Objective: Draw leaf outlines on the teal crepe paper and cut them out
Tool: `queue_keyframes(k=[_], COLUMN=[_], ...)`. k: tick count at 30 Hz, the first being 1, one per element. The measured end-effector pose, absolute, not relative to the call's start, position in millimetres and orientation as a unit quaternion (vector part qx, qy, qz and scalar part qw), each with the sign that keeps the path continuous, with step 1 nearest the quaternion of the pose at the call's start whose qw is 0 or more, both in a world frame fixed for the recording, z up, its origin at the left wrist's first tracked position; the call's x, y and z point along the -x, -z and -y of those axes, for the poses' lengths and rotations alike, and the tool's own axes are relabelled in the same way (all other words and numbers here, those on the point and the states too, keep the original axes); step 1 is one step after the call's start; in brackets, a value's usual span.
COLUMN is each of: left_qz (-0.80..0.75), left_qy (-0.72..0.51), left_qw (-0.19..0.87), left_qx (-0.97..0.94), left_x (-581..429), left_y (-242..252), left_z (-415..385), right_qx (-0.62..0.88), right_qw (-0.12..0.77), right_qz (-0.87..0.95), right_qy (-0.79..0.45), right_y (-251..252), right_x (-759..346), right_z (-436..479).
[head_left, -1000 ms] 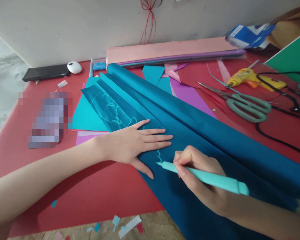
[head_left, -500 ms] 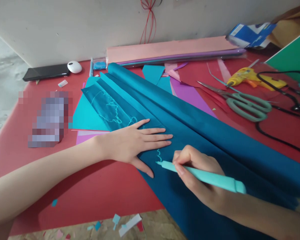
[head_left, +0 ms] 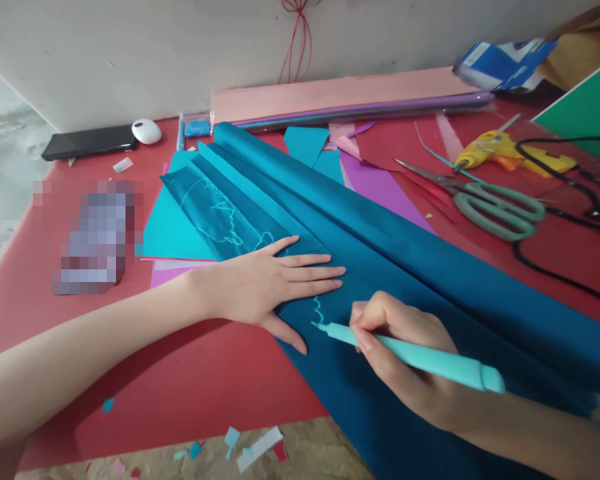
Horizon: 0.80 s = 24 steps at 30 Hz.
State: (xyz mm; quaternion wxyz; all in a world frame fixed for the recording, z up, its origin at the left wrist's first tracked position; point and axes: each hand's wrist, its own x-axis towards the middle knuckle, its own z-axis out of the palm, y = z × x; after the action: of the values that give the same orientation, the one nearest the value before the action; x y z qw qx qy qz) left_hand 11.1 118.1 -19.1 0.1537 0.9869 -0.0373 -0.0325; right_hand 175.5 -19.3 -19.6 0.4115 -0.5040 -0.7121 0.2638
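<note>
My left hand [head_left: 270, 283] lies flat with fingers spread on a large sheet of dark teal paper [head_left: 375, 267], which is folded and rolled along its far side. Light wavy lines [head_left: 215, 220] are drawn on the paper beyond this hand, and a short squiggle [head_left: 319, 308] shows beside its fingertips. In my right hand [head_left: 405, 347], a mint-green marker pen [head_left: 430, 360] is pinched between thumb and fingers. Its tip touches the paper, or nearly so, at the lower end of the squiggle.
Green-handled scissors [head_left: 497, 210] and a yellow glue gun [head_left: 520, 153] with a black cord lie at right. A black phone [head_left: 90, 142] and a white mouse-like object [head_left: 147, 131] sit back left. A pixelated object [head_left: 97, 233] is at left. Paper scraps [head_left: 233, 438] litter the floor.
My right hand and the marker pen have shifted slightly right, and the light line at the tip has grown a little. My left hand stays in place on the paper.
</note>
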Motion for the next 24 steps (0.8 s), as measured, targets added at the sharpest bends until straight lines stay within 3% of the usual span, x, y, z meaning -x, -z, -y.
queue_keyframes(k=[24], left_qz=[0.036], left_qy=[0.038], left_qw=[0.154], left_qx=[-0.987], left_x=[-11.9], left_y=[18.4], left_z=[-117.2], right_qx=[0.507], right_qw=[0.417], right_qz=[0.706], right_qy=[-0.266], right_y=[13.5], right_x=[-174.6], right_z=[19.6])
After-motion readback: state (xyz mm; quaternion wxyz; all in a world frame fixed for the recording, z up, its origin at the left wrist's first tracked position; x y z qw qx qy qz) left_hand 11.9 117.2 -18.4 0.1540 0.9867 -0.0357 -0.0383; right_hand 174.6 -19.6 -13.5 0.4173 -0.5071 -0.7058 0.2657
